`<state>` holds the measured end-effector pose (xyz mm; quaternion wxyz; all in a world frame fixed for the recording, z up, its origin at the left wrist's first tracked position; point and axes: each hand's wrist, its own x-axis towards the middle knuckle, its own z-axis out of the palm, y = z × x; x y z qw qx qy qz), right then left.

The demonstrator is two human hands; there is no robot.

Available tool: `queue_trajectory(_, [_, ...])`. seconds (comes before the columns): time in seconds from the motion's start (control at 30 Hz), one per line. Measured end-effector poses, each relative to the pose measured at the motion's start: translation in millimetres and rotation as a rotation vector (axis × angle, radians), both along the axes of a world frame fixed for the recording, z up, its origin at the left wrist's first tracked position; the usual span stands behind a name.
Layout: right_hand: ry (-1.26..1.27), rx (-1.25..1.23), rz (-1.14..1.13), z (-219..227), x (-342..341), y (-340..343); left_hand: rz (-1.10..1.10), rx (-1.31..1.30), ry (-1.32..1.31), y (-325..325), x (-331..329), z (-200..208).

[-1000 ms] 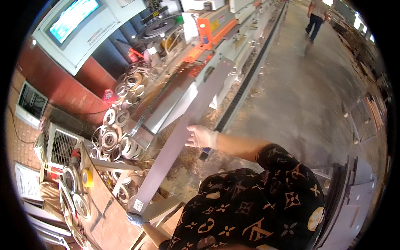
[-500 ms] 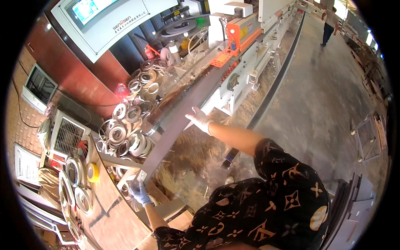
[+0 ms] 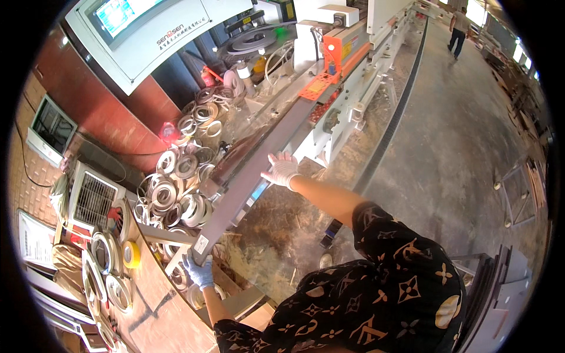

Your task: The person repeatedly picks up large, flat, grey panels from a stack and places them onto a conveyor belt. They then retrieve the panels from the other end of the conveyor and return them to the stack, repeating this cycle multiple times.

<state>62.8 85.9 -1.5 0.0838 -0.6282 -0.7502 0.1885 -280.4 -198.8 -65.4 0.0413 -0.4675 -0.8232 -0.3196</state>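
A long, narrow dark grey panel (image 3: 235, 194) slants from near my left side up to the orange guard plate (image 3: 315, 87) of a white machine (image 3: 347, 88). My left hand (image 3: 199, 272), in a pale blue-white glove, grips the panel's near end, just below a small white label (image 3: 201, 243). Part of its fingers is hidden at that end. My right hand (image 3: 282, 170), in a white glove, lies on the panel's right edge about midway, fingers stretched out and apart over the top face.
Many edge-banding rolls (image 3: 165, 191) heap left of the panel. A wooden board (image 3: 156, 294) holds yellow tape (image 3: 131, 255) at lower left. A control cabinet (image 3: 147, 41) stands upper left. Dark panels (image 3: 488, 294) stack at lower right. Another person (image 3: 458, 32) is far off on the floor.
The panel's top face now shows broader, its near end tilted differently. My left fingers have shifted around that end; my right hand lies flatter on the edge. The distant person has moved slightly.
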Motion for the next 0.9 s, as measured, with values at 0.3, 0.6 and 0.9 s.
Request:
queue_trajectory(0.3, [-0.016, -0.070, 0.061, 6, -5, 17, -0.014, 0.096, -0.210, 34, -22, -5])
queue_trajectory(0.6, [-0.001, -0.069, 0.190, 11, 6, 14, -0.027, -0.459, 0.245, 72, 2, 69])
queue_trajectory(0.9, [1.669, -1.291, -0.347, -16, 10, -109, -0.065, -0.390, 0.084, -193, 42, 13])
